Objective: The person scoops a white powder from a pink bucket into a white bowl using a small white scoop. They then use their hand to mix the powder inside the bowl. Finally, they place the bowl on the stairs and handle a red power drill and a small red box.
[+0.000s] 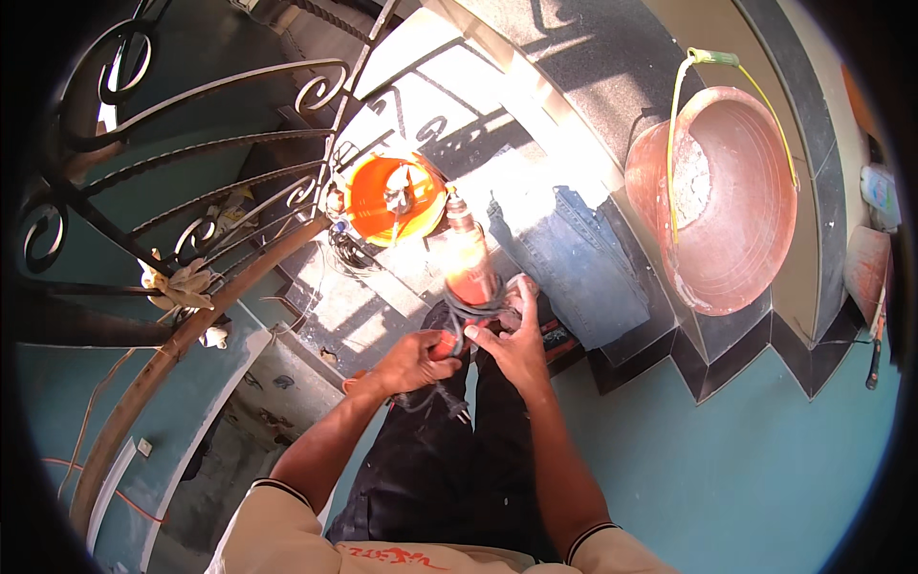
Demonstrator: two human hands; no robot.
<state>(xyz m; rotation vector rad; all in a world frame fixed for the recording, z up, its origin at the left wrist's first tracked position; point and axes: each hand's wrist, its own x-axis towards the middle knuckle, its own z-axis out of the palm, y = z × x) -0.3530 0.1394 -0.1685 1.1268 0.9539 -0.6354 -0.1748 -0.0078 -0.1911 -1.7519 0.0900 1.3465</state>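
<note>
A red power drill (467, 279) points away from me above my dark trousers, its chuck at the far end and its body washed out by sunlight. Dark power cord (475, 308) is wound round the drill near its handle. My left hand (421, 362) is closed round the red handle end. Below that hand dangles the cord's plug (457, 408). My right hand (513, 337) grips the drill's rear from the other side, with its thumb over the wound cord. Some of the right fingers are hidden behind the tool.
An orange bucket (365, 201) with tools inside stands ahead on the sunlit steps. Folded jeans (583, 268) lie right of the drill. A large reddish bucket (755, 210) with a yellow-green handle rests farther right. Curled iron railing (220, 139) with a wooden rail (172, 354) runs along the left.
</note>
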